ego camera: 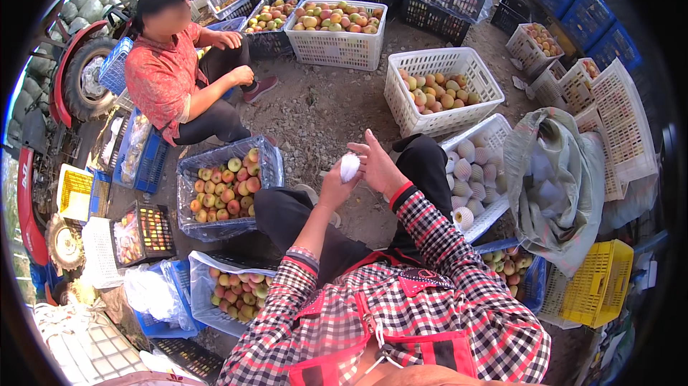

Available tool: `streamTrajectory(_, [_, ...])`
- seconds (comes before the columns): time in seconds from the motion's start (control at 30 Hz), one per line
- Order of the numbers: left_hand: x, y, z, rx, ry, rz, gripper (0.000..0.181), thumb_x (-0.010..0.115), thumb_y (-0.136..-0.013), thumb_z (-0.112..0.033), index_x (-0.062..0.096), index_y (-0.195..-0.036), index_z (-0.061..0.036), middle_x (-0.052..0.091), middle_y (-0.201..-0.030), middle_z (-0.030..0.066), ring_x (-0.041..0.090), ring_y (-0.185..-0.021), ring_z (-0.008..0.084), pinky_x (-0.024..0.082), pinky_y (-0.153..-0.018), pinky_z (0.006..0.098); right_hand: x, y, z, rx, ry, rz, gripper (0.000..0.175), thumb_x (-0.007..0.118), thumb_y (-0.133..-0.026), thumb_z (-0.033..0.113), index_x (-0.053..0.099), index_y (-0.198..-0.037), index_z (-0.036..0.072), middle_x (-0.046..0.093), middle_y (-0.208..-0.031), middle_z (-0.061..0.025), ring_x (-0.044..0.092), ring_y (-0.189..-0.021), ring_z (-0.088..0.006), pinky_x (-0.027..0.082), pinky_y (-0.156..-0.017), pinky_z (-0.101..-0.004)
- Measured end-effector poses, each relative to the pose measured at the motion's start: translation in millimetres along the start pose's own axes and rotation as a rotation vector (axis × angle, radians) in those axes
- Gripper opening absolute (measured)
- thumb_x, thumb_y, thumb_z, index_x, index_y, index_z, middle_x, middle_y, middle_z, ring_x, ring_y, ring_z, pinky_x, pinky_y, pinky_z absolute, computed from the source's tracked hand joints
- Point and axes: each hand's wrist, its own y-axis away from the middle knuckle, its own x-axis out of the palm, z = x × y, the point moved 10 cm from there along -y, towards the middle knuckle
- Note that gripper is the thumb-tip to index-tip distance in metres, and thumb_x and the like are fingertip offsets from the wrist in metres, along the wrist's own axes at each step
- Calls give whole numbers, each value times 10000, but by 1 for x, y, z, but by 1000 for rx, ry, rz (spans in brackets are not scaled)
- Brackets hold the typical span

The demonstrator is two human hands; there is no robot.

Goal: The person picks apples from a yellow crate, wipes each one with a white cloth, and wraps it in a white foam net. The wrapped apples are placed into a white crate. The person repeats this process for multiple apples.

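Observation:
My left hand (339,184) is closed around something in a white foam net sleeve (350,167); what is inside the sleeve cannot be told. Close beside it, my right hand (379,163) is raised with its fingers apart, some of them near or at the sleeve. To the right of my knee stands a white crate (486,219) of fruits in foam nets. Beyond it lies an open woven sack (583,192) with white foam pieces inside. Left of my knee, a plastic-lined crate (273,163) holds loose apples (228,187).
A person (161,63) in a red top sits at the upper left. White crates (338,52) of apples stand ahead, another white crate (424,122) is nearer on the right. A yellow crate (596,284) is at the lower right, a lined crate (201,300) at the lower left.

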Motion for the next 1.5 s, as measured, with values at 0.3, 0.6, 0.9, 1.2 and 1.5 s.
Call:
streamTrajectory(0.3, [-137, -38, 51, -189, 1137, 3, 569, 643, -922, -237, 415, -1384, 5, 574, -1288, 187, 585, -1172, 289, 533, -896, 416, -60, 0, 155, -385, -223, 69, 465, 465, -1009, 411, 512, -1295, 47, 674, -1112, -118, 676, -967, -236, 565, -816, -380])
streamTrajectory(0.6, [-165, 25, 150, -95, 1778, -346, 526, 574, -964, -306, 416, -1430, -121, 466, -1444, 124, 460, -1317, 279, 385, -1074, 506, -131, -8, 139, -463, -543, -12, 431, 554, -975, 375, 513, -1281, 74, 596, -1166, -118, 621, -1006, -237, 529, -847, -413])
streamTrajectory(0.9, [-160, 25, 160, -199, 1768, -416, 474, 543, -975, -329, 462, -1395, -125, 492, -1416, 127, 480, -1295, 271, 412, -1046, 509, -129, -13, 136, -426, -471, -13, 375, 551, -986, 274, 484, -1298, 75, 602, -1156, -103, 627, -970, -218, 533, -832, -412])
streamTrajectory(1.2, [-160, 30, 147, -164, 1691, -476, 423, 577, -955, -339, 518, -1317, -127, 557, -1327, 119, 539, -1224, 260, 436, -1014, 490, -125, -16, 142, -457, -269, 5, 149, 582, -981, 228, 596, -1022, 85, 476, -634, 57, 419, -484, -64, 377, -503, -248])
streamTrajectory(1.5, [-141, 30, 123, -63, 1729, -310, 412, 615, -932, -302, 530, -1300, -137, 560, -1314, 149, 533, -1223, 303, 429, -1021, 507, -121, -20, 134, -479, -186, 7, 476, 548, -967, 156, 378, -1404, 72, 456, -1397, -164, 457, -1293, -306, 444, -1018, -476])
